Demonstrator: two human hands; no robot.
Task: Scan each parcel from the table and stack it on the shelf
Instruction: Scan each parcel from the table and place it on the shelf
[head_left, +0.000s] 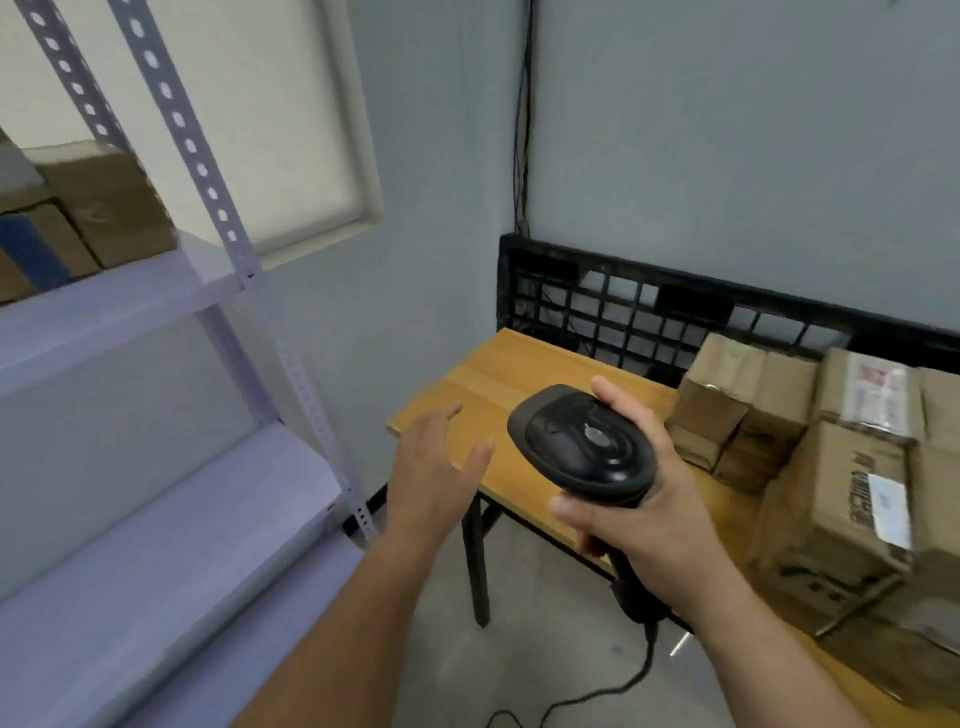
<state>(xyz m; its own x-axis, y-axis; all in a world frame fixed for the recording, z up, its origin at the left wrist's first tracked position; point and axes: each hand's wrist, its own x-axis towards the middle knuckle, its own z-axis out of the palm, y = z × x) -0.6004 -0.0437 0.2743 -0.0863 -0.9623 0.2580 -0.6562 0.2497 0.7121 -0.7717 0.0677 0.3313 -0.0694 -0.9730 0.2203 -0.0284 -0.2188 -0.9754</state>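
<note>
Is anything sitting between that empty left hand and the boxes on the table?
Yes. The right hand, gripping the black scanner, is between the open left hand and the parcels. The bare tabletop holds nothing else there.

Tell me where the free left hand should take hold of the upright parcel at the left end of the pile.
Probably come from the left with the left hand and grip the upright parcel across its bare left face and top edge; other parcels crowd its right side.

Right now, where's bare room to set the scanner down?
Bare: the wooden table's left end, between the black wire grid and the cardboard parcels; also the grey metal shelf's lower tiers. Crowded: the table's right side.
</note>
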